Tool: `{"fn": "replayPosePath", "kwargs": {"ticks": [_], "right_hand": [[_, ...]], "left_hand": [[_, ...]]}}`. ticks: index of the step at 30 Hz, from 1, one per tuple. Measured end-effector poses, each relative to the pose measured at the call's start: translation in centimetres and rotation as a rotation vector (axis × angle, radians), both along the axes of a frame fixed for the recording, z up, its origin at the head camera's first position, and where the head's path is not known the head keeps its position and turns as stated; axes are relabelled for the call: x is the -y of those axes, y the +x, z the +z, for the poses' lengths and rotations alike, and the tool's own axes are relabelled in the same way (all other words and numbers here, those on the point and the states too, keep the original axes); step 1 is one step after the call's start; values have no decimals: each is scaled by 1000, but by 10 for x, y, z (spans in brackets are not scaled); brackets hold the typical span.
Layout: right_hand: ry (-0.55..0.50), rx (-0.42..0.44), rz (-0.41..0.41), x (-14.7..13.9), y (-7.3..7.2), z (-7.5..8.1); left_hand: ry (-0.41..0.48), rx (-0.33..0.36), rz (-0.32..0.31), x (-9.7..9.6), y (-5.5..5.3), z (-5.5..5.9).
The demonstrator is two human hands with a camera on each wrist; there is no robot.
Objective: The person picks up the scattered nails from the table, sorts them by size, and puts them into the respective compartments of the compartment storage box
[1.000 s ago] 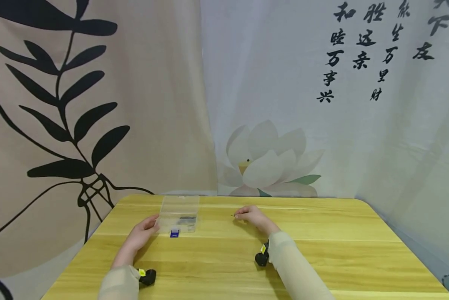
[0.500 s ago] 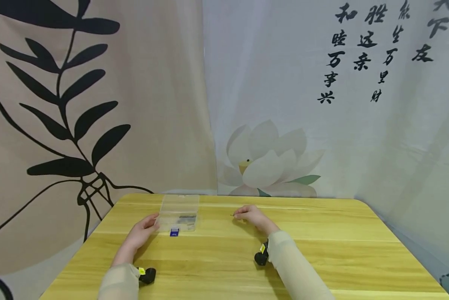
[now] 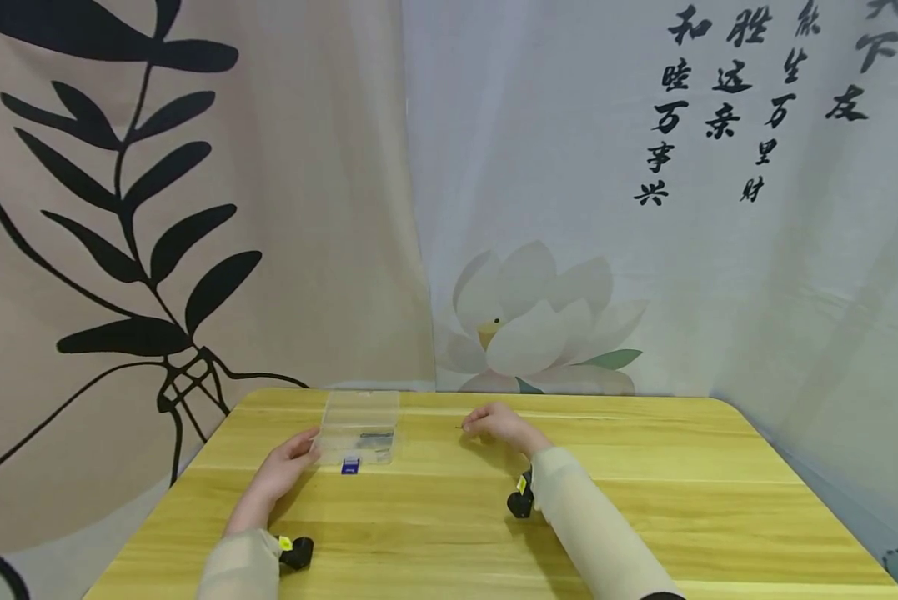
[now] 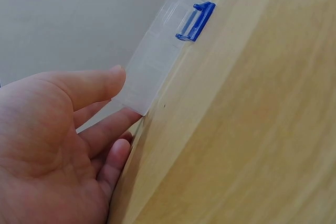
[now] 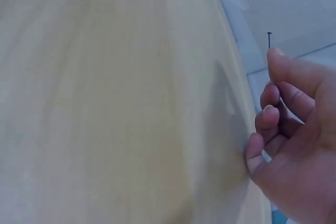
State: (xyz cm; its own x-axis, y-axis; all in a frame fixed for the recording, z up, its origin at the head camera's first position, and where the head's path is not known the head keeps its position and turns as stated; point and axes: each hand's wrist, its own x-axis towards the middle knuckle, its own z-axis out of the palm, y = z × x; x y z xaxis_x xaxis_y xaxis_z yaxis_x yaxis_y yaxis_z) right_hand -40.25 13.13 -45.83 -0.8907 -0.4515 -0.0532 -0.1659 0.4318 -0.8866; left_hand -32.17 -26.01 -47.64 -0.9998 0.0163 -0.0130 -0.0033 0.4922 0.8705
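Observation:
A clear plastic compartment box [image 3: 339, 446] lies on the table at left centre, its blue latch [image 4: 198, 22] sticking out from the front side. Several thin dark pieces [image 3: 376, 436] show in its right part, too small to make out. At the box's left end, my left hand [image 3: 283, 471] holds the corner, thumb on one side and fingers at the lower edge. My right hand [image 3: 503, 425] is raised over the table to the right of the box. Between thumb and forefinger it pinches a small dark nail [image 5: 269, 40], flat head outward; the rest of the nail is hidden.
The wooden table [image 3: 433, 533] has its far edge just behind the box. A curtain [image 3: 328, 208] with plant and flower prints hangs behind it. Each wrist carries a small black camera [image 3: 296, 553].
My right hand has shifted slightly left and away from me with the nail, closer to the box. The left hand and the box stay in place.

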Motion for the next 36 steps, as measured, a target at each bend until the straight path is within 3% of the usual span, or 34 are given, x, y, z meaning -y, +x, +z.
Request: {"fn": "replayPosePath", "kwargs": {"ticks": [10, 19, 36], "right_hand": [[15, -18, 29, 24, -10, 9], [44, -42, 52, 49, -9, 14], [22, -87, 96, 94, -9, 11]], "left_hand": [[6, -13, -6, 1, 0, -1], [-3, -23, 5, 1, 1, 0], [8, -35, 11, 3, -2, -2]]}}
